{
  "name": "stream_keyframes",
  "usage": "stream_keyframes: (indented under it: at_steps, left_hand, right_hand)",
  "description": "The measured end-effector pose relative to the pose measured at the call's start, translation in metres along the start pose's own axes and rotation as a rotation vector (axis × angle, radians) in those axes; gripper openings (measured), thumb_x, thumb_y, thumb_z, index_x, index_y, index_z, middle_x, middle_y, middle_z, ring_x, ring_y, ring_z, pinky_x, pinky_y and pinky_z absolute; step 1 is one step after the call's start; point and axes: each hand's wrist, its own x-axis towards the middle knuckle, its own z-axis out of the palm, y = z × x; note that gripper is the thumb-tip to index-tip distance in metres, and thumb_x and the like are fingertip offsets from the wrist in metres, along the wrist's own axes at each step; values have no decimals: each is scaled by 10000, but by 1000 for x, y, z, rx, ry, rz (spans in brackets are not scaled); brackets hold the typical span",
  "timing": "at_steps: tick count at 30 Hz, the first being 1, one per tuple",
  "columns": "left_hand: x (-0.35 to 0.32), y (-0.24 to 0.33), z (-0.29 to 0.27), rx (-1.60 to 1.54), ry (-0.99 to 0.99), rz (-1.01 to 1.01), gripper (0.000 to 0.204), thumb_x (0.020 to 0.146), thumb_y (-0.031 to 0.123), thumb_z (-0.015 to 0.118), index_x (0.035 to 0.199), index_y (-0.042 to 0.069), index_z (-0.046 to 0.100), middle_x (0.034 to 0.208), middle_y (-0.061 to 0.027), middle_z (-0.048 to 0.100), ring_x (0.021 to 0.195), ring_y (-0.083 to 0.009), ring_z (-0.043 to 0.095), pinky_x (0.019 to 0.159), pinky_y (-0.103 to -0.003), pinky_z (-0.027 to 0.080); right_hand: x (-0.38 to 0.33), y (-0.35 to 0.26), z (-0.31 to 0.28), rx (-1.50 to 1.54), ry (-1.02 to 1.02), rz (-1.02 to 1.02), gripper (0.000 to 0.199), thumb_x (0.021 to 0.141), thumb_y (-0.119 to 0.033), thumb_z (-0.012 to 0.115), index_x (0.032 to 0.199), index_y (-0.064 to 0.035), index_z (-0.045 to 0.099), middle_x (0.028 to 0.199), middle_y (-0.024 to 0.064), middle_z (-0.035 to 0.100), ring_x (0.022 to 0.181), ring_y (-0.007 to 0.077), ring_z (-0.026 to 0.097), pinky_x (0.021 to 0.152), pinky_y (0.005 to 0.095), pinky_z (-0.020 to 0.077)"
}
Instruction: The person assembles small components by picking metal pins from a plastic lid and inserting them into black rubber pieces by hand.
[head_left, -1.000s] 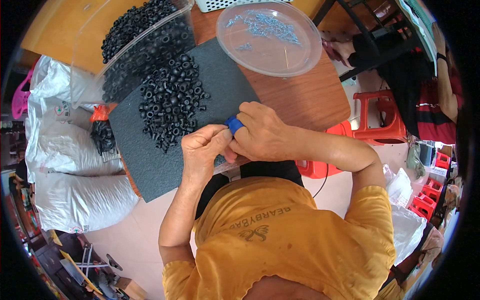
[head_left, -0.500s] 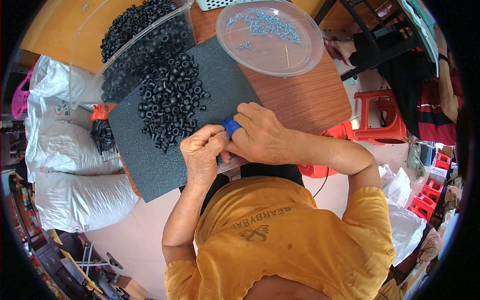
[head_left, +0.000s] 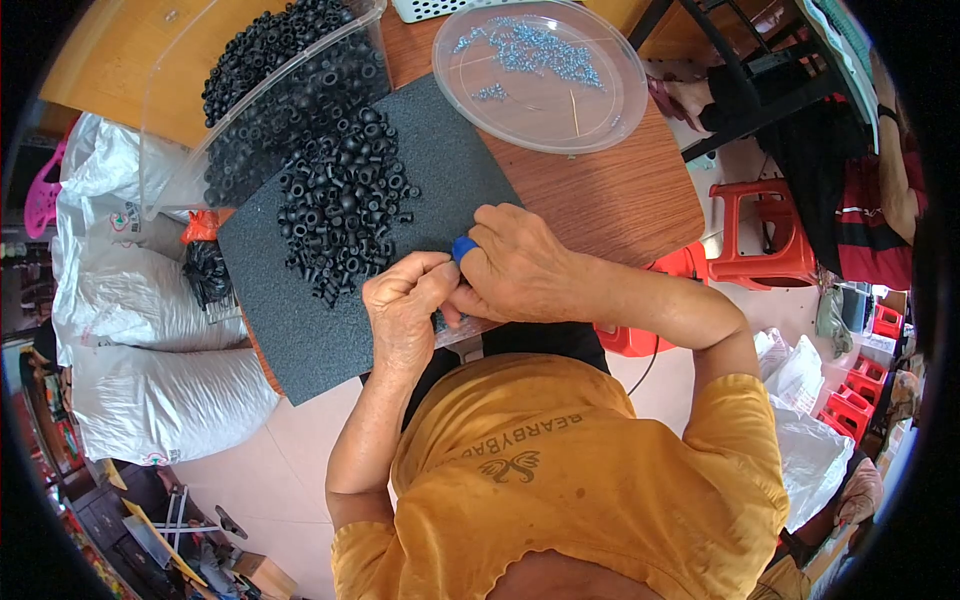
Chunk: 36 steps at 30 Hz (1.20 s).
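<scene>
Blue-tipped small part [head_left: 463, 246] pinched between two hands at the near edge of the dark foam mat [head_left: 300, 330].

The left hand [head_left: 405, 305] is curled shut, fingertips meeting the right hand [head_left: 515, 268], which closes around the blue piece; what else they grip is hidden. Just beyond them a heap of black rubber grommets [head_left: 340, 205] lies on the mat, spilling from a clear plastic bin [head_left: 200, 110]. A round clear tray [head_left: 610, 100] of small screws [head_left: 540, 48] sits at the wooden table's [head_left: 610, 195] far right.
</scene>
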Motion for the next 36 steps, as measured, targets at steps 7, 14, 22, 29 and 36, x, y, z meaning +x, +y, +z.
stream_keyframes:
  at_steps: [7,14,22,29,36]
  left_hand:
    - [-6,4,-1,-204,-97,-51,166,866,60,555,905,-86,623,699,-106,618,523,-138,562,485,-219,446]
    - [-7,-1,-1,-40,-54,-81,185,885,70,539,932,-88,622,693,-99,620,497,-123,547,462,-222,453]
    - [-11,-7,8,162,9,-41,168,885,89,556,931,-40,653,666,-36,602,483,-42,499,407,-169,411]
    - [-9,-7,13,256,40,-13,173,889,86,542,868,-51,647,576,-15,549,423,-50,453,361,-179,354]
    - [-5,0,9,255,-26,-111,173,883,70,525,856,-46,651,654,-40,602,462,-63,495,387,-187,410]
  right_hand:
    - [-4,6,1,8,8,6,297,632,-252,648,507,-55,463,498,111,490,507,235,475,448,348,367]
    - [-8,5,4,-40,-17,-55,305,630,-262,635,498,-54,454,486,120,489,499,235,468,437,341,357]
    - [-8,10,1,-86,-109,-171,289,621,-266,596,479,-68,439,462,114,482,469,223,465,413,330,343]
    - [-8,10,0,-98,-122,-193,282,613,-263,592,477,-72,436,449,112,477,452,219,461,412,334,344]
    - [-11,13,6,-84,-53,-176,286,609,-255,597,474,-75,421,439,101,458,431,214,453,400,333,346]
